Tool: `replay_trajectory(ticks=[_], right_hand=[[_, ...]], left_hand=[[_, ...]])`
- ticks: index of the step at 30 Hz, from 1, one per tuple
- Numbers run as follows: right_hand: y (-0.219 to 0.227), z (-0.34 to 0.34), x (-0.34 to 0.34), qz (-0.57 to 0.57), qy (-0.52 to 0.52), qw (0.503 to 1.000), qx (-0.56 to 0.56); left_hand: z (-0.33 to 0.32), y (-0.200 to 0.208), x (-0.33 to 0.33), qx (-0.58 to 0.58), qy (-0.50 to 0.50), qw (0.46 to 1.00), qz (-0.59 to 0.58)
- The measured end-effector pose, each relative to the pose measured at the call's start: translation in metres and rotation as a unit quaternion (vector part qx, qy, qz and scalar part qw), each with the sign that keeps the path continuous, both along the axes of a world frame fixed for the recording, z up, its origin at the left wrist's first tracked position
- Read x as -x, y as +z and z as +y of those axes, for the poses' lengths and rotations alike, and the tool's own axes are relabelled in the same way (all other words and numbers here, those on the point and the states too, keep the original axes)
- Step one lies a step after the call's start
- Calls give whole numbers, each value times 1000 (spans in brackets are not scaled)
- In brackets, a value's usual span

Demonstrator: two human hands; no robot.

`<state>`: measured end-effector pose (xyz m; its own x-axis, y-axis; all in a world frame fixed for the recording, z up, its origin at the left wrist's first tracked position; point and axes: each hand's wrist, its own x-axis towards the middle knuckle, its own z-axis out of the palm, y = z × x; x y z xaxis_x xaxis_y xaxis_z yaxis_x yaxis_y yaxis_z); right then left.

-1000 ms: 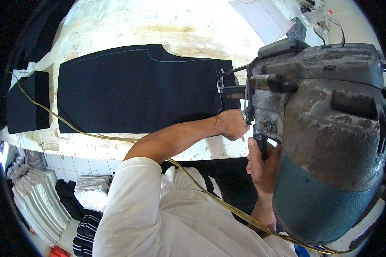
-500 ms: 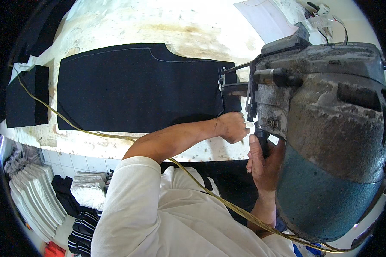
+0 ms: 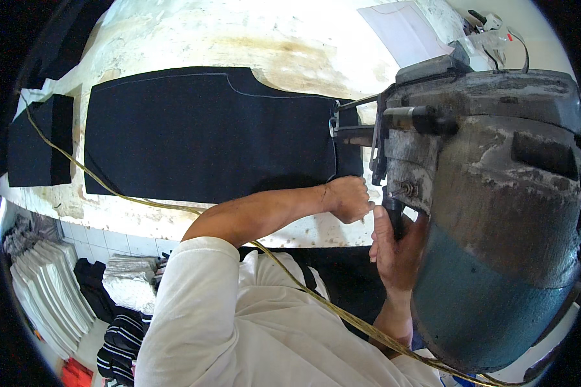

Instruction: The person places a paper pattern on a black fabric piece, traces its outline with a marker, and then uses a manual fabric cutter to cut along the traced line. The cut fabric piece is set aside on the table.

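Note:
A large cloth cutting machine [image 3: 497,187] of worn dark metal and blue paint stands at the right, its blade end at the edge of a stack of black fabric [image 3: 200,138]. My right hand [image 3: 397,248] is wrapped around the machine's black handle [image 3: 394,209], with some fingers hidden behind it. My left arm reaches across to the right. My left hand [image 3: 351,200] is a closed fist at the near right corner of the stack, close to the handle, and nothing shows in it. A pale chalk line curves along the stack's far side.
A smaller black fabric stack [image 3: 39,142] lies at the left of the stained white table [image 3: 290,39]. A yellowish cable [image 3: 126,197] runs across the near edge and over my body to the machine. White paper [image 3: 403,29] lies at the back right; folded garments [image 3: 51,293] are stacked low left.
The view has shifted slightly. Both hands keep their places, the left fist by the stack corner and the right on the handle; little else differs.

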<state>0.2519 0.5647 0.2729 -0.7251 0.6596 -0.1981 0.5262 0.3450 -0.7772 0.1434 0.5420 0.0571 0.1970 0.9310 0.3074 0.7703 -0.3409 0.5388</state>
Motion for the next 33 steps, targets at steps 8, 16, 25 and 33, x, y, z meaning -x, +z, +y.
replay_trajectory(ticks=[8,16,25,33], right_hand=[[1,0,7,9,-4,1000,4],[2,1,17,2,-11,1000,15],[5,6,24,4,23,1000,4],[6,8,31,-8,25,1000,-7]], left_hand=[[6,-14,-8,-77,41,996,-29],[4,-5,-2,-44,4,999,-31],[12,-32,-13,-136,16,990,-38],[17,-45,-20,-133,16,990,-37]])
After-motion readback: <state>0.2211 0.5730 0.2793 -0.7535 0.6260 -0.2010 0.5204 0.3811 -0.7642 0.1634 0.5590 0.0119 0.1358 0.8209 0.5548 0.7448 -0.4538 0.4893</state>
